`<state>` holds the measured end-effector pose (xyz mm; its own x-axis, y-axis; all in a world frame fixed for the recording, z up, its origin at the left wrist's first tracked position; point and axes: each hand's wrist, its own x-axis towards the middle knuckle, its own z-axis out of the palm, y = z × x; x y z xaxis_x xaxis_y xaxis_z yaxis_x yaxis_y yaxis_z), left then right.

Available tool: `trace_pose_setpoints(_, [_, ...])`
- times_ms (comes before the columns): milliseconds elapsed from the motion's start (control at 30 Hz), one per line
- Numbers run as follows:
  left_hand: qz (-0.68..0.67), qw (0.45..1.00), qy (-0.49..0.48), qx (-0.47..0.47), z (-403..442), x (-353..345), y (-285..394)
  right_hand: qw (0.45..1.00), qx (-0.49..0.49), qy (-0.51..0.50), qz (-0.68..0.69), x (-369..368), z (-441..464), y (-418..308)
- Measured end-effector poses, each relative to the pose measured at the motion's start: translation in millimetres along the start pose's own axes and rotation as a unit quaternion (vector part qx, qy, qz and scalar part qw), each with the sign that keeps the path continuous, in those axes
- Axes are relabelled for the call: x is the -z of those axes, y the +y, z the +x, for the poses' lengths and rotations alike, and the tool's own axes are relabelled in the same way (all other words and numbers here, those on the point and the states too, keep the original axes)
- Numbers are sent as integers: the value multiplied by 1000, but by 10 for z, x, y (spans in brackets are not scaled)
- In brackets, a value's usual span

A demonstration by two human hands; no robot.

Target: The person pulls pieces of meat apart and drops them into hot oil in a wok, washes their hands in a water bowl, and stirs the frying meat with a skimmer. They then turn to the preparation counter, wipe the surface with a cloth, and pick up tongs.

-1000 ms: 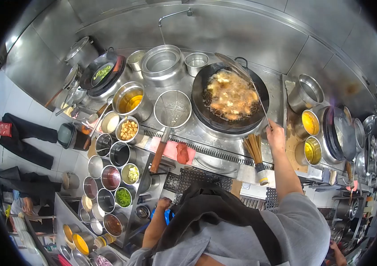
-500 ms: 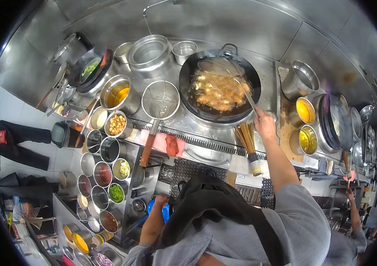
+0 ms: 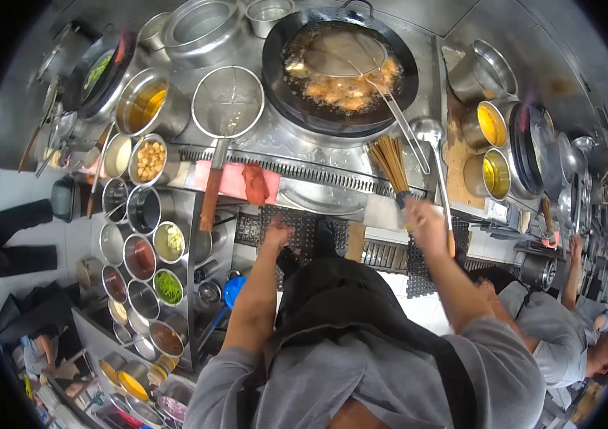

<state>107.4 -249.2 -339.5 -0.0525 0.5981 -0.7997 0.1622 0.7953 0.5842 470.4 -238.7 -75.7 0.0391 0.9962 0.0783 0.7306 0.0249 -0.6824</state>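
My right hand (image 3: 427,225) is at the counter's front edge, at the handle end of a bamboo wok brush (image 3: 388,159) and beside the ladle (image 3: 429,130) with its long handle. Motion smears its fingers, so I cannot tell whether it grips either one. A wire-mesh skimmer (image 3: 343,53) lies in the black wok (image 3: 269,89), its handle leaning over the near rim. Golden pieces (image 3: 339,91) fry in bubbling oil under and beside the mesh. My left hand (image 3: 279,232) hangs below the counter edge, fingers loosely apart, holding nothing.
Left of the wok, a round strainer (image 3: 229,100) rests with its wooden handle over the edge, beside a pot of oil (image 3: 141,104). Several ingredient tins (image 3: 168,286) stand lower left. Two yellow-filled pots (image 3: 486,173) are on the right, where another person (image 3: 561,336) works.
My right hand has let go of the skimmer and come back toward the counter edge. The skimmer now rests in the wok. My left hand has moved forward, and the view has tilted down.
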Motion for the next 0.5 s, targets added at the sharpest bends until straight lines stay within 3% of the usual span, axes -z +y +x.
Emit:
trace_pose_setpoints(33, [-43,999,-1,-5,61,-79,87,998,-7,-31,-51,-94,-241,-102])
trace_pose_setpoints(67, [-40,999,-13,-5,110,-146,133,998,35,-50,-14,-284,-516,91])
trace_pose_setpoints(100, [-32,998,-46,17,167,-223,178,990,-5,-140,-13,-353,-666,17])
trace_pose_setpoints(133, [-23,996,-78,38,209,-300,230,986,-32,-163,28,-512,-873,63])
trace_pose_setpoints(200, [40,996,-81,28,230,-438,292,974,-42,-222,2,-660,-1026,-10])
trace_pose_setpoints(267, [279,953,-96,-67,355,-506,203,970,-76,-229,9,-883,-1124,101])
trace_pose_setpoints(300, [260,943,-208,14,189,-476,379,968,-124,-215,34,-1029,-1166,197])
trace_pose_setpoints(333, [264,942,-207,24,118,-482,411,962,-172,-203,61,-1176,-1218,298])
trace_pose_setpoints(400, [412,902,-118,-59,-39,-428,322,936,-265,-229,37,-1332,-1180,329])
trace_pose_setpoints(433, [396,907,-140,-33,-133,-410,346,947,-259,-191,-12,-1566,-1308,518])
trace_pose_setpoints(467, [377,912,-160,-10,-246,-417,378,936,-308,-162,59,-1682,-1323,530])
trace_pose_setpoints(500, [213,952,-216,23,-409,-427,379,921,-340,-133,135,-1829,-1380,498])
